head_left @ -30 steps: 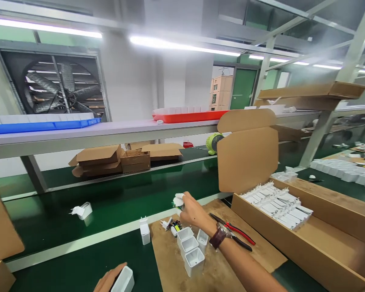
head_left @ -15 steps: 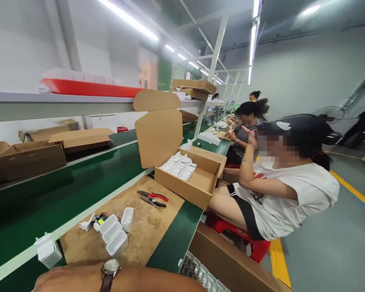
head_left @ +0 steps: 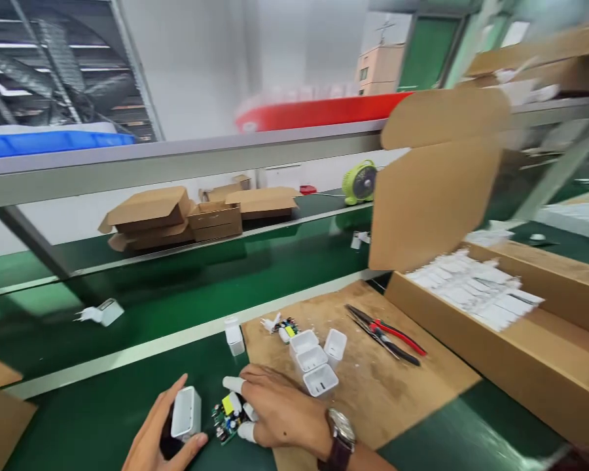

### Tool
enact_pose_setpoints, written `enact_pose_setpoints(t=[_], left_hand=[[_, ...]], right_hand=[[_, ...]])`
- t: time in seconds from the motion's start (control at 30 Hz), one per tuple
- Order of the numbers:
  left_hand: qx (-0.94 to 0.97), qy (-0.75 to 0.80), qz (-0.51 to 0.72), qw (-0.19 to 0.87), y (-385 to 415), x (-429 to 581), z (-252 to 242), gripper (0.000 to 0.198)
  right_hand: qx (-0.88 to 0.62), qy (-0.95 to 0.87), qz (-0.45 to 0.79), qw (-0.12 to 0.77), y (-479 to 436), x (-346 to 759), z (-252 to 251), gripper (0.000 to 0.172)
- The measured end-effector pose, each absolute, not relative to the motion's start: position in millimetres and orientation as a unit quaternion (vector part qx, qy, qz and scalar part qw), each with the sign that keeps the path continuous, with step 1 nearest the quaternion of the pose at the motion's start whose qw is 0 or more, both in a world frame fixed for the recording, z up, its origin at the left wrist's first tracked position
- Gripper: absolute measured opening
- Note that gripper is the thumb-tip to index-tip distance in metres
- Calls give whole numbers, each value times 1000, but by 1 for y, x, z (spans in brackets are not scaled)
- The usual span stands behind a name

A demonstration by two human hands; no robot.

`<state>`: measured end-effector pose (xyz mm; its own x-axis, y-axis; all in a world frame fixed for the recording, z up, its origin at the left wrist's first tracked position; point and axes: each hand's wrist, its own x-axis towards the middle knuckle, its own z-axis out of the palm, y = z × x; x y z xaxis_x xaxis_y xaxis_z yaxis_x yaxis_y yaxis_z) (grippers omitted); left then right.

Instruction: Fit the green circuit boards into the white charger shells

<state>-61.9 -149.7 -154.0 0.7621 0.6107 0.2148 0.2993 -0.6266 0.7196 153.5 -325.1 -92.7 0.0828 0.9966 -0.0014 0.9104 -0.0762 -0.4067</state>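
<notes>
I judge the circuit board (head_left: 226, 417), near and left of centre, light, stiff and fragile, best held by its edges. My right hand (head_left: 282, 407) straddles it; from here I can't tell whether it's pinched. Further left, my left hand (head_left: 152, 435) grasps a white case (head_left: 186, 413).

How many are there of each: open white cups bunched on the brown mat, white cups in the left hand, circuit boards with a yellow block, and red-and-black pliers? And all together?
Open white cups on the brown mat: 4
White cup in the left hand: 1
Circuit boards with a yellow block: 2
Red-and-black pliers: 1
Total: 8
</notes>
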Motion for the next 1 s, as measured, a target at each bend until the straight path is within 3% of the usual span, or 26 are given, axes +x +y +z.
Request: enact_pose_setpoints(t=[0.13, 0.37, 0.6, 0.77, 0.9, 1.0], left_hand=[[880, 243, 176, 368, -139, -59, -154, 72], [880, 230, 164, 382, -136, -64, -153, 75], [877, 215, 191, 385, -137, -59, -149, 73], [870, 229, 191, 393, -138, -59, -151, 73], [866, 222, 193, 404, -139, -59, -149, 81], [861, 218, 199, 415, -139, -59, -145, 85]], right_hand=[[-705, -644, 199, 220, -327, 157, -105, 54], [-688, -644, 216, 255, -329, 164, -106, 68], [-676, -658, 167, 287, -328, 161, -112, 34], [-676, -665, 155, 277, -330, 162, -108, 51], [-678, -678, 114, 260, -330, 159, -105, 41], [-674, -675, 88, 288, -328, 157, -103, 49]])
